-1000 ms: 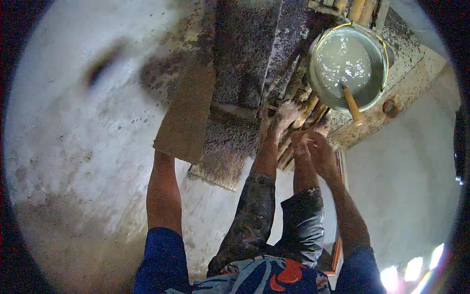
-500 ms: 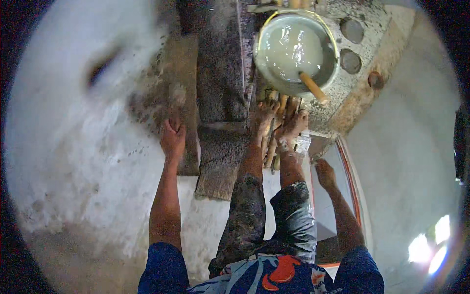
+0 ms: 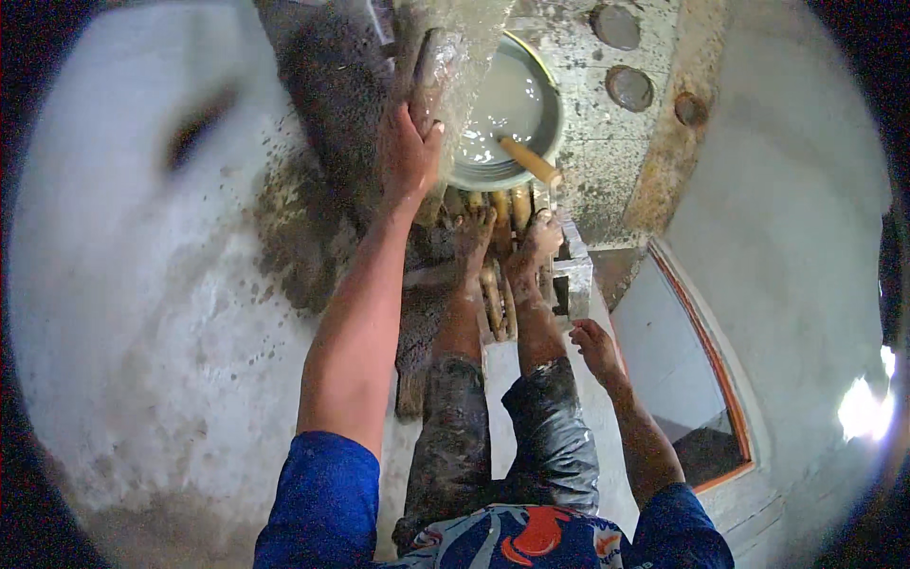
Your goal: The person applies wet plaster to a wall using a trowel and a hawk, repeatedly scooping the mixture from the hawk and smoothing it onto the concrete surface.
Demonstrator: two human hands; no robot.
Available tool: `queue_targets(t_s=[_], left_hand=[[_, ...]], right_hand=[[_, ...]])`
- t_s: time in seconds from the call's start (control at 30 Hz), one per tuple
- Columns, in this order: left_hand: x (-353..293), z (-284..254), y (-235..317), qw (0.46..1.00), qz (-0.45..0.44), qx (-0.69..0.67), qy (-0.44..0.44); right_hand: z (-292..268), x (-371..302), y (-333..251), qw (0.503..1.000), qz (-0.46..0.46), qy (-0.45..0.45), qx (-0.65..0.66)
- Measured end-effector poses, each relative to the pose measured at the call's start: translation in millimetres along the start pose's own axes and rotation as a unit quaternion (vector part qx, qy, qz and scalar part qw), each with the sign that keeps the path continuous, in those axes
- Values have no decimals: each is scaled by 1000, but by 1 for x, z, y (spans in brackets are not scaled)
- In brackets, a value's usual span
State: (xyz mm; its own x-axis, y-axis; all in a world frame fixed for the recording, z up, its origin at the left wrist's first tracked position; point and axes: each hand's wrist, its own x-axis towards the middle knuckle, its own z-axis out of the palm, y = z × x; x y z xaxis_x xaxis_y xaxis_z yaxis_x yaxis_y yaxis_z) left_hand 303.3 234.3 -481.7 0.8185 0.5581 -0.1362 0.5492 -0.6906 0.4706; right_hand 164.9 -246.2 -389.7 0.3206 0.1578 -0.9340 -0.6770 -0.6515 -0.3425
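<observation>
My left hand is closed on a wooden plastering float, a flat, wet, smeared board with a raised handle. The float hangs over the left side of a round bucket and covers part of it. Greyish-white watery liquid fills the bucket, and a wooden handle sticks out over its near rim; the handle's lower end is hidden in the liquid. Down to the right, beside my knee, my right hand hangs with loosely bent fingers apart, holding nothing.
My bare feet stand on bamboo poles below the bucket. A splattered surface with round holes lies to its right. A wall with dark wet patches rises on the left. An orange-edged frame stands at the lower right.
My left hand has moved up and right with the float, from the wall to the bucket's side. My right hand has loosened and shifted slightly left. The view has turned a little.
</observation>
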Motion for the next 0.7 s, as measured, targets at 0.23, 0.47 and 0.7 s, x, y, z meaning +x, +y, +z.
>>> queue_targets(t_s=[0.23,0.47,0.7], left_hand=[[-6,-36,20,998,16,10,-53],[-107,-204,15,862,-161,143,-459],[-85,-374,64,926,97,-216,-293]], right_hand=[[-29,-36,48,989,-120,76,-34],[-23,-76,-70,972,-177,60,-141],[-28,-196,-401,890,-286,-221,278]])
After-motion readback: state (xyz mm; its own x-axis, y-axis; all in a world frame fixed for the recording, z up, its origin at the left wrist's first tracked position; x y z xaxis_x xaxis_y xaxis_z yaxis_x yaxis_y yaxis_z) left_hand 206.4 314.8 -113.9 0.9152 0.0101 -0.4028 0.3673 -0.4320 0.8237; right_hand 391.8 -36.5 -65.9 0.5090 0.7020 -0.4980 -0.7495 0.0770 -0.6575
